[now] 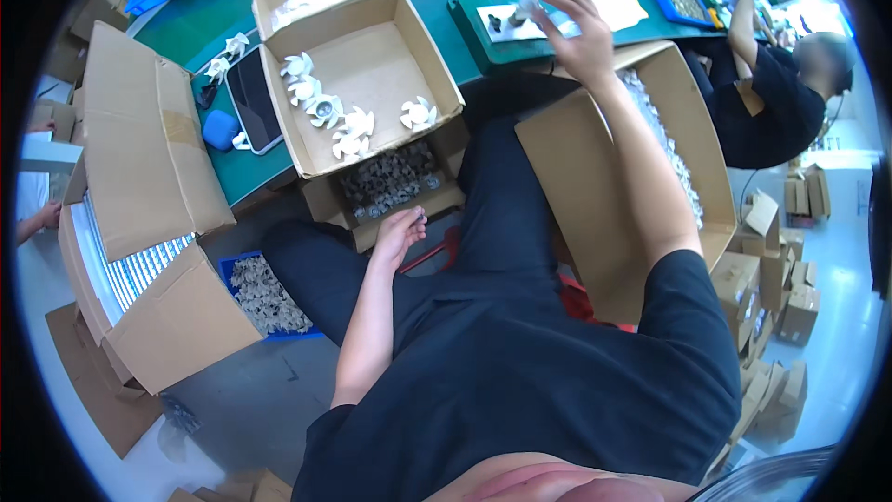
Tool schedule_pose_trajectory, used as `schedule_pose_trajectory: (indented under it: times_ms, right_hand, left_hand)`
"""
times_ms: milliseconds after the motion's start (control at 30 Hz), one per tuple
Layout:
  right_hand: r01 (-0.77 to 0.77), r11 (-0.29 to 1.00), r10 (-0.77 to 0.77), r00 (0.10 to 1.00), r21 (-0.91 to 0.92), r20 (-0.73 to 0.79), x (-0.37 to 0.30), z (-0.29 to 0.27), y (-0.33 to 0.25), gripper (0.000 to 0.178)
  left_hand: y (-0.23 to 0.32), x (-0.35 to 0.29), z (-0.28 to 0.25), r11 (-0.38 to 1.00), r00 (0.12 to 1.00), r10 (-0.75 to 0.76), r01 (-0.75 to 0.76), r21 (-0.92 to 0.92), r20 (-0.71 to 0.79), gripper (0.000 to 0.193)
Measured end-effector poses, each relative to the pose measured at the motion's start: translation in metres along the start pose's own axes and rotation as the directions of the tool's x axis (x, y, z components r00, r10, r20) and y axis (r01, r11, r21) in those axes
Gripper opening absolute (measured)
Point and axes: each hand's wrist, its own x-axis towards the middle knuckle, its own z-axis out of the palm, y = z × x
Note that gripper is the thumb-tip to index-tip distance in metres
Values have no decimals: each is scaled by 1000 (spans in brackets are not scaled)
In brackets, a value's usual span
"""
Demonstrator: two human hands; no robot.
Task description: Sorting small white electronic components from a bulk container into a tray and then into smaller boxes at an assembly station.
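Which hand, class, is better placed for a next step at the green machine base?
Likely the right hand: it is raised at the green machine base, while the left hand sits lower, near the cardboard box of small grey parts.

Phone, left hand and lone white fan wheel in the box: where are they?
Phone (254, 100): head view, middle of dark screen.
Left hand (398, 235): head view, middle of hand.
Lone white fan wheel (419, 114): head view, near its middle.
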Motion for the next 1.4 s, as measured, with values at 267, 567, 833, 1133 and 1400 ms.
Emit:
schedule_pose_trajectory:
  times_ms: [267, 567, 833, 1133, 1400]
  right_hand:
    - [-420, 884, 448, 886, -204, 116, 10, 64, 116, 32]
    - [-307, 884, 277, 951, 351, 136, -24, 1, 7, 23]
    - [-383, 714, 460, 888, 586, 19, -19, -9, -61, 26]
    - [42, 914, 95, 945, 403, -314, 4, -10, -166, 28]
    - [-195, 703, -27, 954, 684, 300, -115, -34, -251, 30]
  left_hand:
    - [-9, -3, 0, 1000, 999, 8, -8, 15, -41, 27]
    - [-26, -44, -4, 997, 994, 72, -71, 16, -81, 24]
    - [-37, -57, 9, 998, 995, 21, -15, 65, -101, 25]
    - [-38, -62, 8, 992, 983, 112, -119, -40, -144, 30]
    - [-26, -105, 47, 873, 939, 343, -320, -368, -4, 27]
